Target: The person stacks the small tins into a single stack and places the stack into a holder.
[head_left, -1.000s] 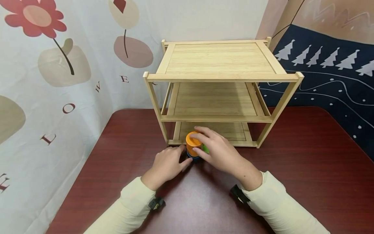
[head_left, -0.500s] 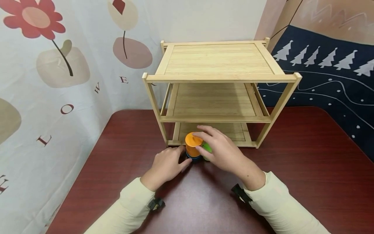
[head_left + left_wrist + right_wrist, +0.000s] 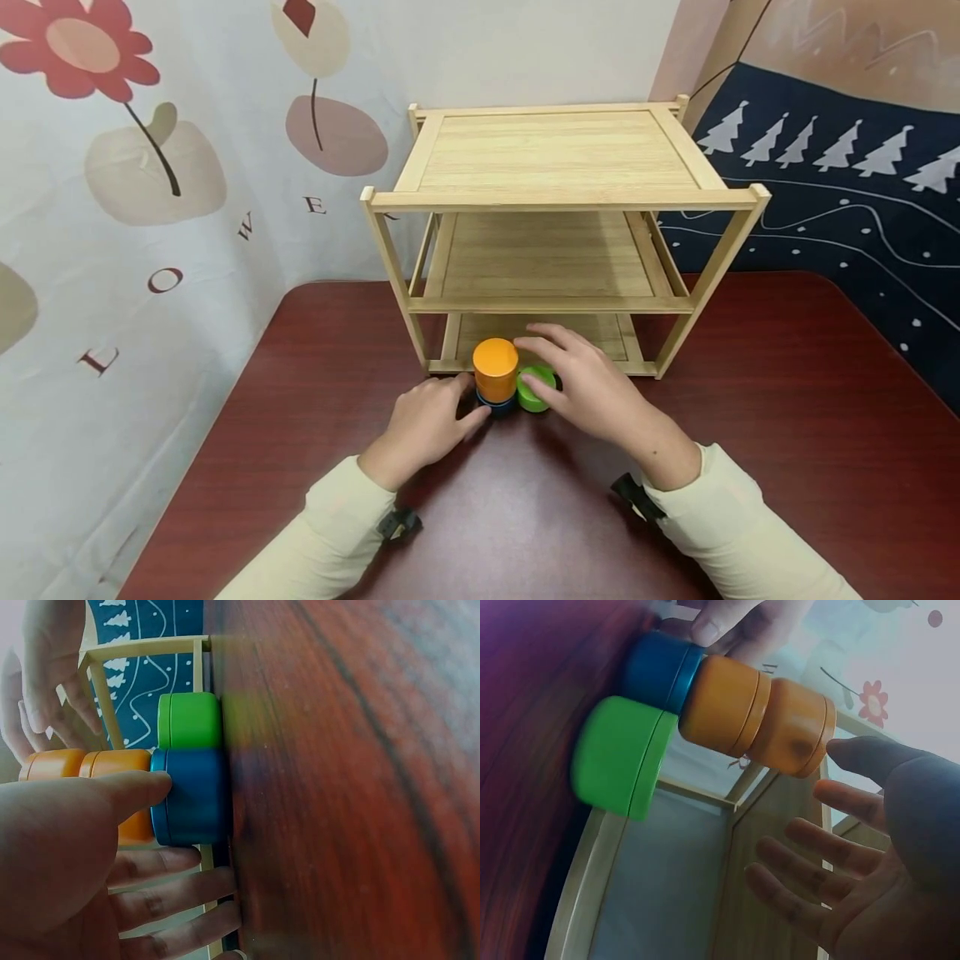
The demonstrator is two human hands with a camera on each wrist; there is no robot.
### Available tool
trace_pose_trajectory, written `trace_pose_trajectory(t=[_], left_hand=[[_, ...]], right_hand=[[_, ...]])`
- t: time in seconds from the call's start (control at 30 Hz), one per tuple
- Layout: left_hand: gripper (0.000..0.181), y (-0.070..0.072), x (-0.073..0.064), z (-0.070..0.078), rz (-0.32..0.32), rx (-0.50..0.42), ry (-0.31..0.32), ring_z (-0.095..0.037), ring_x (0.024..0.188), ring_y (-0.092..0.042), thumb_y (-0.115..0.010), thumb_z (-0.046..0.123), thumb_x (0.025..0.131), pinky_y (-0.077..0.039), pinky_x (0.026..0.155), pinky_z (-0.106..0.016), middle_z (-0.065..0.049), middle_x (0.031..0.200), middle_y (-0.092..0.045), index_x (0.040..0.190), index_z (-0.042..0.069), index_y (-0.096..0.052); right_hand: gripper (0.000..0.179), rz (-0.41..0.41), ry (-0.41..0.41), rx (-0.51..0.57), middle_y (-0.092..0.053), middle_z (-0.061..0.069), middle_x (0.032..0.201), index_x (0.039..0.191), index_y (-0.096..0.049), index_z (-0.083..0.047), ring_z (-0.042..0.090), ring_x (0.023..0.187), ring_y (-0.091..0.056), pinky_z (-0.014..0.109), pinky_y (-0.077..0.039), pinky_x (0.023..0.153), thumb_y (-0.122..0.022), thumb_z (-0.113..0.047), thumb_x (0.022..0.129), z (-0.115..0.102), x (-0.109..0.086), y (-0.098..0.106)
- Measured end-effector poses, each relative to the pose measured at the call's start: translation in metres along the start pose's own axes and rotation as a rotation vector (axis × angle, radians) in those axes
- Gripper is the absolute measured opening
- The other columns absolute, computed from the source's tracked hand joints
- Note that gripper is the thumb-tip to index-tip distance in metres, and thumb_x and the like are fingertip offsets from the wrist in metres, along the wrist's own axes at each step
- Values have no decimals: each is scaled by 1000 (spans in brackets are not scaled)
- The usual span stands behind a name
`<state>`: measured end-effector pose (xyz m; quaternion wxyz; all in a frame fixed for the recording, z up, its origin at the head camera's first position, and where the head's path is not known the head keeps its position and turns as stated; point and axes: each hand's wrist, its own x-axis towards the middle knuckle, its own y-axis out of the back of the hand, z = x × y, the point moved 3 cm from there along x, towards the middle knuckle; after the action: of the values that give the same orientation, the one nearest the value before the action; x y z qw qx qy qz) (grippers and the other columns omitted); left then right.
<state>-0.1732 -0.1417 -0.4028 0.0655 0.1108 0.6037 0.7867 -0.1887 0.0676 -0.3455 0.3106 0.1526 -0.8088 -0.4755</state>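
Two small lidded orange tins stand stacked on a blue lidded tin [image 3: 191,796] at the table's middle. The lower orange tin [image 3: 721,705] sits on the blue one, and the upper orange tin [image 3: 495,360] tops the stack. Beside the blue tin stands a green lidded tin [image 3: 619,756] on the table. My left hand [image 3: 418,427] holds the blue tin low down, thumb on its near side and forefinger on the other. Just right of the top tin, my right hand [image 3: 588,390] hangs with spread, loosely bent fingers, above the green tin and holding nothing.
Right behind the tins stands a three-tier wooden shelf [image 3: 577,200], its bottom rail close to them. Printed cloths hang at the left and right behind the dark red table [image 3: 750,483]. A strapped wrist camera [image 3: 399,523] sits on each sleeve.
My right hand has let go of the upper orange tin and drawn back to the right, uncovering its top and the green tin. My left hand has stayed at the blue tin.
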Motion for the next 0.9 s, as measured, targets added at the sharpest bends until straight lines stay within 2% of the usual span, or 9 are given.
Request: trace_pose_trajectory(t=[0.4, 0.9], left_hand=[[40, 0, -1, 0, -2, 6, 9, -28, 93, -70, -67, 52, 91, -54, 68, -52, -3, 99, -74, 117, 21, -66], [40, 1, 0, 1, -4, 4, 10, -28, 93, -70, -68, 52, 91, -54, 68, -52, -3, 100, -74, 117, 21, -66]], right_hand=[[46, -22, 0, -23, -57, 14, 138, 135, -61, -15, 34, 119, -63, 51, -53, 95, -72, -29, 93, 8, -3, 1], [49, -64, 6, -12, -59, 14, 136, 135, -61, -11, 31, 118, -64, 47, -54, 95, -75, -28, 91, 15, -2, -11]])
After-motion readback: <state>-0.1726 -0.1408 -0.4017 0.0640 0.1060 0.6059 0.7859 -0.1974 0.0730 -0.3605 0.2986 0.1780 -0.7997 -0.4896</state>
